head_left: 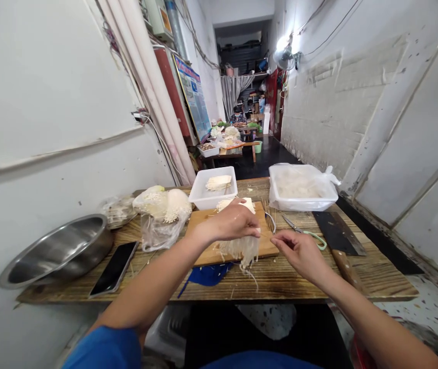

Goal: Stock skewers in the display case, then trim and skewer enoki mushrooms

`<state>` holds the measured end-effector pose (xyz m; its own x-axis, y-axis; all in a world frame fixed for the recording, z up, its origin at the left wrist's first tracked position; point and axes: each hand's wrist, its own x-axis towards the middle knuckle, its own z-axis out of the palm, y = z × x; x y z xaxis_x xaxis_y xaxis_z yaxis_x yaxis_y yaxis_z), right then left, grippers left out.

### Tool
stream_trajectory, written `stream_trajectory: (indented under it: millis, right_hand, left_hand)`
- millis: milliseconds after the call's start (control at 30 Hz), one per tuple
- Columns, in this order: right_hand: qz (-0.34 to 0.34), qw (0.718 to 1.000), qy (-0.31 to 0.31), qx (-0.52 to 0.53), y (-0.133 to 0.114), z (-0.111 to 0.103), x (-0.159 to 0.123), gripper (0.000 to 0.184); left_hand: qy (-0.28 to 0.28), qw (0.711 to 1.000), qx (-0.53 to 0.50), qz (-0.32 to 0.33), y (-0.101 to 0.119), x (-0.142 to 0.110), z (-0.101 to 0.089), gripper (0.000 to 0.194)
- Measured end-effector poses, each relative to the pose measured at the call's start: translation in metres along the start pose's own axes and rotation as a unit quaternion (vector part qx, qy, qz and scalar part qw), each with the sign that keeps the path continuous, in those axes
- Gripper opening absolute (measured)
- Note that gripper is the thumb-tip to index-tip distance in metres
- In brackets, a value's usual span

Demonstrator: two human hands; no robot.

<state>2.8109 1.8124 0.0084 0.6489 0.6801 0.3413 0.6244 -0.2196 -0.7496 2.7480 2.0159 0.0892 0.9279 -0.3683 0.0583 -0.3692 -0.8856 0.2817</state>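
Observation:
My left hand (234,223) grips a bundle of white enoki mushrooms (242,247) over a wooden cutting board (207,220). The mushroom strands hang down past the board's front edge. My right hand (297,251) hovers just right of the bundle with its fingers curled in a pinch near the strands. What it holds, if anything, is too small to make out. Green-handled scissors (303,231) lie on the table just behind my right hand.
A cleaver (337,236) lies at the right. Two white tubs (214,189) (301,189) stand behind the board. Bagged mushrooms (163,207), a steel bowl (59,251) and a phone (114,267) sit at the left. A person sits at a far table (237,117).

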Motion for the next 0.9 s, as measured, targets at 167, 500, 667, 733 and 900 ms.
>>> stream_trajectory:
  millis: [167,500,667,733,900]
  right_hand:
    - [0.04,0.996,-0.021,0.081,0.002,-0.001,0.006,0.033]
    - [0.198,0.937,-0.046,0.284,-0.001,-0.009,0.025,0.041]
    - [0.192,0.931,-0.09,0.298,-0.002,-0.015,0.034,0.044]
    - [0.162,0.948,-0.13,0.242,0.001,-0.019,0.036,0.044]
    - [0.06,0.981,-0.166,0.077,-0.001,-0.023,0.036,0.033]
  left_hand:
    - [0.056,0.969,-0.238,-0.031,-0.022,-0.004,-0.007,0.041]
    - [0.237,0.842,-0.458,-0.16,-0.066,-0.028,0.014,0.069]
    - [0.228,0.842,-0.46,-0.165,-0.073,-0.028,0.033,0.041]
    - [0.257,0.826,-0.469,-0.177,-0.076,-0.032,0.032,0.041]
    - [0.248,0.827,-0.469,-0.187,-0.086,-0.053,0.033,0.04]
